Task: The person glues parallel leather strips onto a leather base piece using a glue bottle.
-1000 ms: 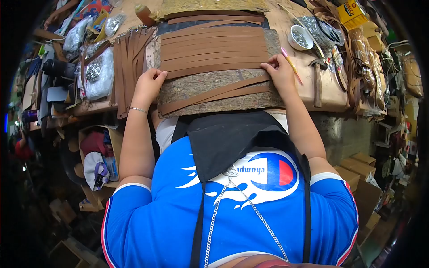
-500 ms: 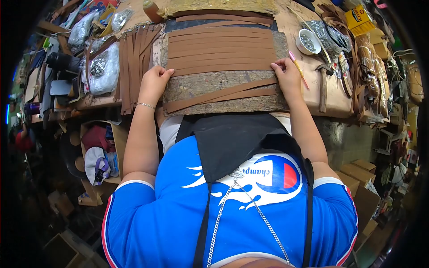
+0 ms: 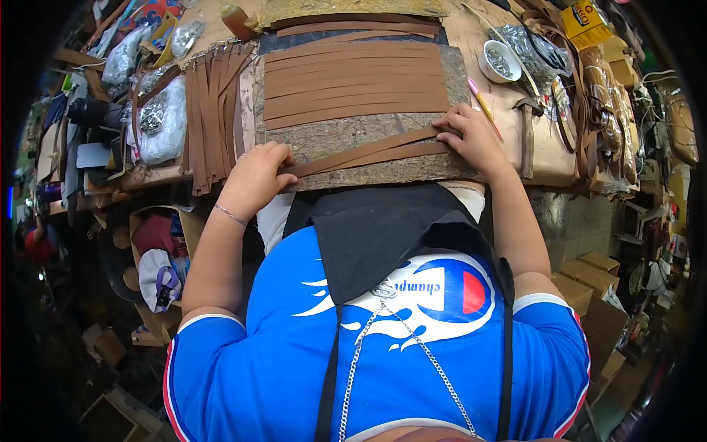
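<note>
Vs. 0.5 s ago: both hands have dropped from the laid row of strips [image 3: 353, 85] to the nearer loose strips [image 3: 368, 151] on the board [image 3: 335, 136]. L hand [image 3: 258, 177]: grip closed, fingers wrapped on the strips' left end at the board's near-left corner. R hand [image 3: 475, 140]: fingers bent down onto their right ends; can't tell if pinching or just pressing. The strips span diagonally betw. both hands. Hammer [image 3: 524, 136] lies just right on the surface [image 3: 549, 155].

Bare board [image 3: 335, 135] between laid strips [image 3: 353, 81] and loose strips [image 3: 368, 152]; hammer [image 3: 526, 140] and pen [image 3: 479, 99] close right, strip stack [image 3: 213, 110] left.
</note>
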### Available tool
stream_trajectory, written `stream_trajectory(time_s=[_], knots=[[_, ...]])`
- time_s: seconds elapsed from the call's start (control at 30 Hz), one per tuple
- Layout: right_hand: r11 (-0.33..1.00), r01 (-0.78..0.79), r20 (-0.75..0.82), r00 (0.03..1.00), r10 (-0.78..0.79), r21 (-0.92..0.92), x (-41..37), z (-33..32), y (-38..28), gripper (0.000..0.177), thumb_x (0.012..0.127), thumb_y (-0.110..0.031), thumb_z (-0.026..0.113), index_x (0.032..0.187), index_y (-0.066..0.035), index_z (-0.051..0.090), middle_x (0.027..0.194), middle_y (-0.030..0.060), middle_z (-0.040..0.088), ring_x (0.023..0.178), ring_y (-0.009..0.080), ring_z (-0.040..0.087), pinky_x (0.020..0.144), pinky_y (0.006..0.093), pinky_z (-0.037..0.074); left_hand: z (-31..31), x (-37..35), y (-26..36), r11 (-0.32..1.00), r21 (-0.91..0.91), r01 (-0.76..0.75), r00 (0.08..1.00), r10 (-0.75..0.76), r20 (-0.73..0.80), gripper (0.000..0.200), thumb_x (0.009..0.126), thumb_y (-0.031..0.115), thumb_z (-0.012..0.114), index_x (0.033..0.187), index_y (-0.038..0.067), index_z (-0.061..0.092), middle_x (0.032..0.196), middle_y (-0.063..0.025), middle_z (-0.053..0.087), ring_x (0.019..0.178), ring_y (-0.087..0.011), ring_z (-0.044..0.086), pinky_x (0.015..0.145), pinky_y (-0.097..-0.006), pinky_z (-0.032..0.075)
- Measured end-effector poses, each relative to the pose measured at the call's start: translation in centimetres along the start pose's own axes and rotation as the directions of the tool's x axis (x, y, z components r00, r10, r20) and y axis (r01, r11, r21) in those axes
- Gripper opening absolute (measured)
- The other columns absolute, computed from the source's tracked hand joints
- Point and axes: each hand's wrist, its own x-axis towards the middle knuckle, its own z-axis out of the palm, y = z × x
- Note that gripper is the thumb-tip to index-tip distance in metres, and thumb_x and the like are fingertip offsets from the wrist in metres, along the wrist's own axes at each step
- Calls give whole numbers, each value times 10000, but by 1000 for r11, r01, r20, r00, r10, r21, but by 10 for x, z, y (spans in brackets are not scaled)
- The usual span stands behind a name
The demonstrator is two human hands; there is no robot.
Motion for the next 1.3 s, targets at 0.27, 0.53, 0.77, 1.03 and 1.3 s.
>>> stream_trajectory(time_s=[0.27,0.53,0.77,1.03,1.3], knots=[[998,-54,77,995,57,-33,9,-2,3,220,760,-89,759,947,-56,648,986,105,597,1021,303,575,882,376,473,-5,3,-8,973,-179,142,989,-132,67,197,823,156,716,921,5,636,892,-168,641,869,-349,631,773,-388,500],[991,-113,193,973,124,-66,21,-7,-2,203,802,-68,735,976,-34,636,963,97,622,953,249,618,842,337,480,-2,12,-27,975,-194,111,979,-140,-147,212,848,206,713,913,6,678,851,-151,682,805,-310,657,762,-366,510],[930,-317,-34,944,329,184,21,7,16,135,863,-92,678,961,-15,626,876,122,682,845,243,648,785,339,498,16,29,-30,847,-443,295,879,-422,-222,202,847,191,723,936,18,668,775,-105,643,738,-217,618,709,-329,494],[926,-344,-233,898,372,155,22,15,16,190,831,-83,726,937,-11,586,835,125,667,789,252,643,731,355,512,26,30,-41,881,-364,301,839,-426,-338,229,824,170,747,952,14,638,741,-107,615,715,-235,603,682,-356,488],[922,-355,-202,902,381,156,24,14,19,186,824,-78,729,919,-9,585,843,139,659,798,263,641,738,360,509,21,33,-40,868,-367,335,838,-453,-305,288,815,178,762,1014,25,620,678,-85,593,652,-243,593,650,-359,486]])
